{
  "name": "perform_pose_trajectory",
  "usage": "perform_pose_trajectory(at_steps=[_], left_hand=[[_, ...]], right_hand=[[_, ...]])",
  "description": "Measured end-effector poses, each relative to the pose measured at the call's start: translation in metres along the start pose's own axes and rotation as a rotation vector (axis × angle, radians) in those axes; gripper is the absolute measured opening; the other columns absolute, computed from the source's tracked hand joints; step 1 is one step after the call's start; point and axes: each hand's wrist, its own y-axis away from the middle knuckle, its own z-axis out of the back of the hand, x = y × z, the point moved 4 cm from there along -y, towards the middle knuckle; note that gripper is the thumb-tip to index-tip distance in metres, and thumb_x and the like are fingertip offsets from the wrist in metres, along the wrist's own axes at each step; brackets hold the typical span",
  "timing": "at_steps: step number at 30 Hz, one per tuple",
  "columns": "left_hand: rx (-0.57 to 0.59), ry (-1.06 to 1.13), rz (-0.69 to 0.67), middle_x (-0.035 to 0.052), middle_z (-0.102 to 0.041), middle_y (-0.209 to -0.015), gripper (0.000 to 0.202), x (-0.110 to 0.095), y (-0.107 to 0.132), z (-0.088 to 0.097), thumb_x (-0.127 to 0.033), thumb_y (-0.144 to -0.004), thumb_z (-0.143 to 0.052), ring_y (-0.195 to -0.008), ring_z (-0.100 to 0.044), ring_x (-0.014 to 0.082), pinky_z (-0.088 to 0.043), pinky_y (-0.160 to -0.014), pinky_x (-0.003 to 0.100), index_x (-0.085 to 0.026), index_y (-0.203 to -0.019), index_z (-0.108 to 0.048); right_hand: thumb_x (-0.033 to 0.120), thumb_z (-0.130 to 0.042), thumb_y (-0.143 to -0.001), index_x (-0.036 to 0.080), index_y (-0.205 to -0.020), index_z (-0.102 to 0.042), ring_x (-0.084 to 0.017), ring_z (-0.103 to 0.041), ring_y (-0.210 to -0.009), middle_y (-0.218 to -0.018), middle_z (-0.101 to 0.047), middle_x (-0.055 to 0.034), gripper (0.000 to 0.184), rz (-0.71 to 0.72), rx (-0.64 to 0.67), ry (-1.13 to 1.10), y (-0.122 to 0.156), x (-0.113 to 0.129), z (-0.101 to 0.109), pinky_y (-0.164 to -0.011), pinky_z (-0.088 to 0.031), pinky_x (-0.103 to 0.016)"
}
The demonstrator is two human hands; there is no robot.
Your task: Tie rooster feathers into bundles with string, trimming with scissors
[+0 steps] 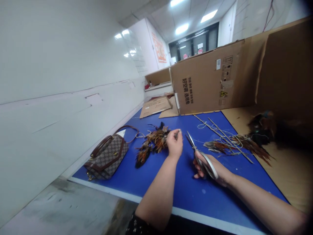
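My left hand [174, 143] is closed in a pinch on the end of a bunch of brown and orange feathers [153, 143] that lies on the blue table [186, 189]. My right hand [210, 168] is closed on a pair of metal scissors [195, 151], whose blades point up toward the pinched end. To the right lie thin sticks [220, 130] and more feathers [227, 145] tangled with white string.
A brown patterned handbag [107, 156] sits at the table's left edge by the white wall. A large cardboard box [220, 81] stands at the back and right. Flat cardboard [156, 106] lies behind. A dark feather pile [264, 127] rests on cardboard at the right.
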Motion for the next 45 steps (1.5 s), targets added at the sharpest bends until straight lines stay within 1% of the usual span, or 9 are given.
perform_pose_trajectory(at_steps=[4,8,16,23,29,33,39,42,45], left_hand=[[0.030,-0.022,-0.035,0.0049,-0.070,-0.086,0.031,0.001,0.015,-0.012,-0.044,-0.084,-0.077,-0.077,-0.064,0.0151,-0.053,-0.074,0.027,-0.018,-0.101,-0.072],[0.051,0.001,-0.033,0.0030,-0.068,-0.080,0.034,-0.001,0.024,-0.019,-0.046,-0.087,-0.074,-0.068,-0.061,0.0121,-0.051,-0.069,0.025,-0.017,-0.103,-0.071],[-0.091,0.180,0.084,-0.0004,-0.066,-0.075,0.042,0.010,0.008,-0.009,-0.045,-0.083,-0.078,-0.061,-0.057,0.0082,-0.048,-0.064,0.022,-0.013,-0.108,-0.067],[-0.061,0.226,0.077,-0.0010,-0.067,-0.083,0.041,0.011,0.009,-0.010,-0.044,-0.080,-0.081,-0.061,-0.053,0.0059,-0.044,-0.062,0.020,-0.016,-0.108,-0.070],[0.007,0.267,0.096,0.0012,-0.069,-0.090,0.040,0.005,0.018,-0.018,-0.044,-0.078,-0.083,-0.064,-0.055,0.0063,-0.045,-0.065,0.021,-0.017,-0.105,-0.072],[0.086,0.306,0.152,0.0023,-0.070,-0.091,0.040,0.003,0.026,-0.025,-0.044,-0.078,-0.084,-0.061,-0.052,0.0056,-0.042,-0.062,0.021,-0.017,-0.105,-0.072],[0.218,0.365,0.199,0.0092,-0.074,-0.119,0.038,-0.002,0.036,-0.034,-0.044,-0.080,-0.084,-0.066,-0.057,0.0062,-0.043,-0.059,0.022,-0.018,-0.102,-0.069],[0.298,0.388,0.225,0.0107,-0.075,-0.115,0.038,-0.004,0.041,-0.039,-0.045,-0.083,-0.082,-0.071,-0.063,0.0096,-0.048,-0.066,0.024,-0.018,-0.103,-0.065],[0.318,0.399,0.239,0.0074,-0.075,-0.100,0.040,-0.004,0.044,-0.041,-0.047,-0.082,-0.082,-0.076,-0.067,0.0127,-0.053,-0.074,0.027,-0.019,-0.103,-0.062]], right_hand=[[0.076,-0.066,-0.087,0.016,-0.085,-0.061,-0.011,-0.055,-0.047,-0.064,-0.058,0.0028,0.060,0.024,-0.004,-0.031,-0.001,0.002,0.000,-0.063,-0.067,-0.040],[0.078,-0.066,-0.085,0.016,-0.085,-0.062,-0.013,-0.058,-0.047,-0.065,-0.061,0.0014,0.062,0.020,-0.026,-0.039,0.003,0.006,-0.003,-0.056,-0.065,-0.038],[0.077,-0.068,-0.084,0.017,-0.085,-0.061,-0.011,-0.058,-0.048,-0.066,-0.060,0.0025,0.061,0.050,0.015,-0.014,0.005,0.004,-0.006,-0.057,-0.064,-0.035],[0.078,-0.067,-0.084,0.016,-0.086,-0.062,-0.012,-0.058,-0.047,-0.066,-0.059,0.0024,0.062,0.016,0.042,-0.001,0.002,-0.003,-0.005,-0.057,-0.065,-0.037],[0.077,-0.064,-0.087,0.016,-0.087,-0.063,-0.012,-0.058,-0.048,-0.067,-0.061,0.0016,0.061,0.022,0.016,-0.031,0.000,-0.002,0.001,-0.060,-0.066,-0.038],[0.077,-0.064,-0.087,0.016,-0.086,-0.063,-0.013,-0.059,-0.049,-0.067,-0.062,0.0009,0.061,0.042,-0.002,-0.059,0.001,0.002,0.002,-0.060,-0.066,-0.040],[0.075,-0.064,-0.089,0.017,-0.087,-0.064,-0.014,-0.058,-0.050,-0.068,-0.062,0.0003,0.058,0.073,0.000,-0.094,0.001,0.003,0.003,-0.061,-0.066,-0.041],[0.076,-0.064,-0.088,0.018,-0.086,-0.065,-0.014,-0.058,-0.051,-0.067,-0.061,0.0005,0.058,0.075,0.005,-0.103,0.001,0.003,0.003,-0.062,-0.066,-0.042],[0.077,-0.064,-0.087,0.018,-0.086,-0.065,-0.015,-0.058,-0.051,-0.067,-0.060,0.0007,0.059,0.077,0.005,-0.105,0.002,0.005,0.003,-0.063,-0.066,-0.042]])
